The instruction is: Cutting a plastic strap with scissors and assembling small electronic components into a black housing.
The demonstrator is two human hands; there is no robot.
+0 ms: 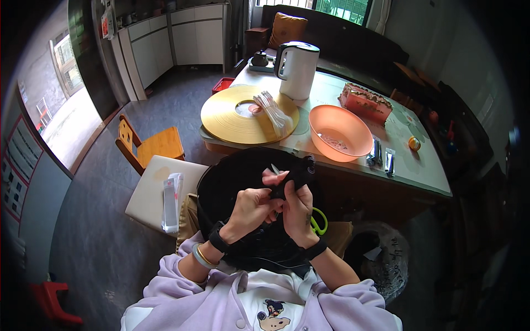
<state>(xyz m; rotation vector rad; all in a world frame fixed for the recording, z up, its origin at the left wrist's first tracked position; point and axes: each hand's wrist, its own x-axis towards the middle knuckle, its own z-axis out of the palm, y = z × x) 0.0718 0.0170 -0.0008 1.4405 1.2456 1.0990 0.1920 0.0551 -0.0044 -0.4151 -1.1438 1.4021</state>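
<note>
My right hand (298,212) is closed round a soft-looking black item (298,174), its thumb pressed on the near side. My left hand (248,212) meets it from the left, thumb and fingers pinched together at the item's lower edge; what exactly they pinch is too small to make out. A thin pale pointed tip (275,169) sticks out above the black item. Beside my right wrist shows a bright green loop handle (318,222), like that of scissors, the rest hidden. Beneath both hands a large round black mass (221,190) covers my lap.
On the table (425,168) ahead stand a gold tape roll (218,118) bearing a white strip bundle (271,113), a white kettle (300,69), an orange bowl (342,132) and a pink box (365,103). Left, a stool (149,193) holds clear packets (172,204). A plastic bag (389,265) sits at right.
</note>
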